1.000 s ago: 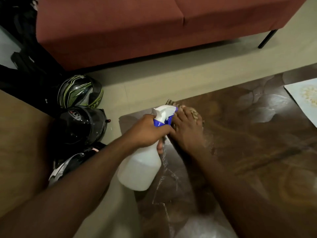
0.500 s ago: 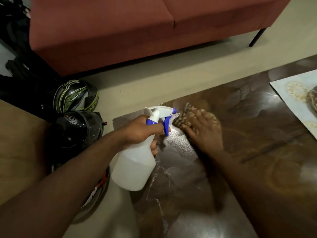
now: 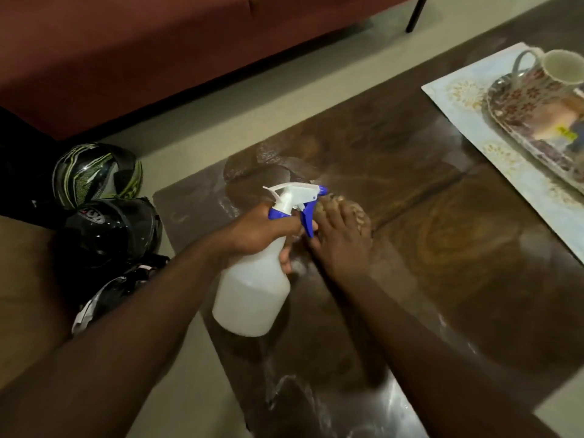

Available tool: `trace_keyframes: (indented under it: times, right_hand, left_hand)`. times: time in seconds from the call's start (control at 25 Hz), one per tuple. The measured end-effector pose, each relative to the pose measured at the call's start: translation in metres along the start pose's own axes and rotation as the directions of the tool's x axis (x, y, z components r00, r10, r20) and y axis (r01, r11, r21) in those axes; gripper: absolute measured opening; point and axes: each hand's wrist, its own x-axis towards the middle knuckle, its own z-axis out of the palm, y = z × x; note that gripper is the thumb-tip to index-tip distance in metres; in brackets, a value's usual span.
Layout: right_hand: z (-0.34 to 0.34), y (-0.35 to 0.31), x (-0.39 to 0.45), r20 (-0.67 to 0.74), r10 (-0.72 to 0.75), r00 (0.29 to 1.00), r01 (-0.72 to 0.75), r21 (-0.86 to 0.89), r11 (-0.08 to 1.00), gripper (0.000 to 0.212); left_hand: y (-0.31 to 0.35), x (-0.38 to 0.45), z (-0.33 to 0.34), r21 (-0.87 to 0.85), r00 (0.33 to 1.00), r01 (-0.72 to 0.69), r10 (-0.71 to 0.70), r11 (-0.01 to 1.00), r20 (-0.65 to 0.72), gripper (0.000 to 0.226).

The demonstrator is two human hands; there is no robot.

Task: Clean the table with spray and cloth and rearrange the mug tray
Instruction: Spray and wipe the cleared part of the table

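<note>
My left hand [image 3: 262, 230] grips the neck of a white spray bottle [image 3: 252, 295] with a blue trigger, held over the left end of the dark glossy wooden table [image 3: 442, 216]. Right beside the nozzle, my right hand [image 3: 343, 241] presses flat on a brownish patterned cloth [image 3: 358, 213], which is mostly hidden under the fingers. At the far right a patterned tray [image 3: 505, 121] sits on a pale blue mat [image 3: 458, 99] and carries a floral mug [image 3: 550, 80] lying tilted on its side. Wet streaks shine on the table near its front edge.
Two motorcycle helmets, one green and black [image 3: 94, 175] and one black [image 3: 110, 235], lie on the floor left of the table. A red sofa [image 3: 158, 52] runs along the back, with one black leg [image 3: 417, 14] at the upper right.
The view has swung right, bringing the tray and mug into sight. My right hand and the cloth have slid back toward the spray nozzle. The left hand still holds the bottle.
</note>
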Motion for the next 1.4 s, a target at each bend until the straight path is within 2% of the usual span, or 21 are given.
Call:
trace_keyframes:
  times: [0.08, 0.12, 0.16, 0.24, 0.28, 0.4, 0.44, 0.56, 0.6, 0.64, 0.68, 0.76, 0.8, 0.92, 0.96, 1.0, 1.08, 1.16, 1.24, 1.32, 1.4]
  right_hand:
    - [-0.003, 0.035, -0.057, 0.036, -0.245, 0.969, 0.246, -0.049, 0.968, 0.048]
    - [-0.016, 0.062, -0.066, 0.052, -0.227, 0.972, 0.231, -0.076, 0.970, 0.049]
    - [-0.026, 0.083, -0.061, 0.012, -0.079, 0.997, 0.080, -0.070, 0.994, 0.049]
    - [-0.033, 0.089, -0.050, -0.037, 0.273, 0.961, -0.274, -0.050, 0.960, 0.049]
    - [-0.033, 0.077, -0.053, -0.018, 0.317, 0.948, -0.318, -0.056, 0.946, 0.049]
    - [-0.026, 0.080, -0.105, 0.049, -0.064, 0.997, 0.068, -0.085, 0.994, 0.050]
    - [-0.033, 0.104, -0.114, 0.036, -0.072, 0.997, 0.075, -0.118, 0.990, 0.051]
    - [-0.049, 0.133, -0.090, -0.057, 0.353, 0.934, -0.356, -0.065, 0.932, 0.049]
    - [-0.047, 0.119, -0.089, -0.038, 0.404, 0.914, -0.405, -0.025, 0.914, 0.049]
    - [-0.043, 0.096, -0.100, 0.006, 0.336, 0.942, -0.336, -0.033, 0.941, 0.049]
    - [-0.037, 0.078, -0.127, 0.007, 0.150, 0.989, -0.150, -0.037, 0.988, 0.048]
    - [-0.043, 0.099, -0.188, 0.044, -0.121, 0.992, 0.122, -0.029, 0.992, 0.047]
    - [-0.054, 0.125, -0.201, 0.066, -0.111, 0.992, 0.115, -0.049, 0.992, 0.047]
    - [-0.069, 0.162, -0.181, 0.021, 0.292, 0.956, -0.289, -0.087, 0.953, 0.045]
    - [-0.066, 0.151, -0.175, 0.019, 0.346, 0.938, -0.345, -0.061, 0.937, 0.045]
    - [-0.064, 0.135, -0.180, 0.021, 0.295, 0.955, -0.294, -0.040, 0.955, 0.046]
    - [-0.054, 0.118, -0.223, 0.031, -0.034, 0.999, 0.035, -0.026, 0.999, 0.045]
    - [-0.067, 0.157, -0.248, 0.054, -0.161, 0.986, 0.162, -0.020, 0.987, 0.044]
    - [-0.080, 0.192, -0.228, 0.030, 0.076, 0.997, -0.074, -0.063, 0.995, 0.047]
    - [-0.080, 0.180, -0.210, 0.023, 0.312, 0.950, -0.311, -0.038, 0.950, 0.048]
    - [-0.069, 0.137, -0.234, -0.006, 0.211, 0.977, -0.211, -0.037, 0.977, 0.046]
  left_hand:
    - [0.000, -0.006, 0.013, 0.002, 0.997, -0.007, 0.007, 1.000, 0.073, 0.057]
    - [-0.002, -0.011, 0.019, -0.011, 0.993, -0.004, 0.005, 1.000, 0.118, 0.055]
    - [-0.004, -0.011, 0.026, -0.011, 0.988, -0.004, 0.005, 1.000, 0.153, 0.051]
    - [-0.009, -0.005, 0.040, 0.006, 0.983, -0.008, 0.007, 1.000, 0.181, 0.038]
    - [-0.009, -0.001, 0.051, 0.013, 0.982, -0.015, 0.012, 1.000, 0.190, 0.029]
    - [-0.009, 0.003, 0.074, 0.059, 0.964, -0.017, 0.001, 0.998, 0.265, 0.041]
    - [-0.008, 0.000, 0.080, 0.054, 0.963, -0.016, 0.001, 0.998, 0.270, 0.039]
    - [-0.008, -0.010, 0.094, 0.019, 0.957, -0.010, 0.005, 1.000, 0.290, 0.031]
    - [-0.006, -0.014, 0.101, 0.016, 0.960, -0.012, 0.007, 1.000, 0.280, 0.032]
    - [-0.004, -0.019, 0.108, 0.012, 0.966, -0.016, 0.012, 1.000, 0.258, 0.040]
    - [-0.005, -0.023, 0.115, 0.030, 0.968, -0.020, 0.011, 0.999, 0.252, 0.050]
    - [-0.013, -0.032, 0.137, 0.030, 0.957, -0.030, 0.020, 0.999, 0.289, 0.044]
    - [-0.015, -0.037, 0.146, -0.004, 0.952, -0.016, 0.016, 1.000, 0.305, 0.034]
    - [-0.021, -0.045, 0.159, -0.016, 0.951, 0.059, -0.052, 0.998, 0.304, 0.030]
    - [-0.023, -0.045, 0.165, -0.013, 0.952, 0.062, -0.055, 0.998, 0.300, 0.029]
    - [-0.024, -0.046, 0.174, -0.011, 0.953, 0.047, -0.041, 0.999, 0.300, 0.033]
    - [-0.025, -0.049, 0.191, 0.029, 0.956, 0.032, -0.039, 0.999, 0.292, 0.042]
    - [-0.028, -0.051, 0.204, 0.015, 0.953, 0.044, -0.047, 0.999, 0.299, 0.032]
    - [-0.030, -0.054, 0.207, 0.024, 0.953, 0.054, -0.059, 0.998, 0.296, 0.031]
    - [-0.033, -0.058, 0.211, 0.031, 0.962, 0.048, -0.055, 0.998, 0.269, 0.030]
    - [-0.042, -0.063, 0.216, 0.000, 0.972, 0.056, -0.055, 0.998, 0.229, 0.028]
